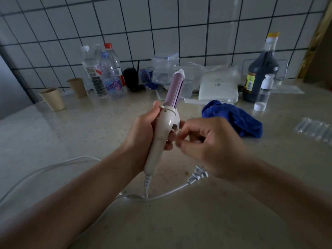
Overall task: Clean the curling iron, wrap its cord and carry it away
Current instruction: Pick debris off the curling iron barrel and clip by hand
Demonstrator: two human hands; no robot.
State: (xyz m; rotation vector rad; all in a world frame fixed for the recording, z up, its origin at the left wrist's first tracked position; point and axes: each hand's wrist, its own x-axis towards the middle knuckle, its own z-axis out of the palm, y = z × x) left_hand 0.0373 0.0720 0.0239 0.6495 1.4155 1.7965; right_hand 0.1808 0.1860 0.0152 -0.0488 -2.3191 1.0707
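Curling iron (166,121): glossy cream plastic handle, matt lilac barrel. Cloth (233,117): blue, fuzzy fabric. Counter (89,126): polished, speckled stone. Cups (52,100): matt paper. Wall (161,20) was smooth, glazed tile.

Both forearms are showing bare from the bottom corners up to the wrists, no sleeves reaching into view. Left hand (143,130) and right hand (212,146) are wearing nothing: no gloves, rings, watch or bracelets showing on the visible sides (lighting is dim, fine detail hard to tell). Fingernails are looking short and unpainted where they are showing.
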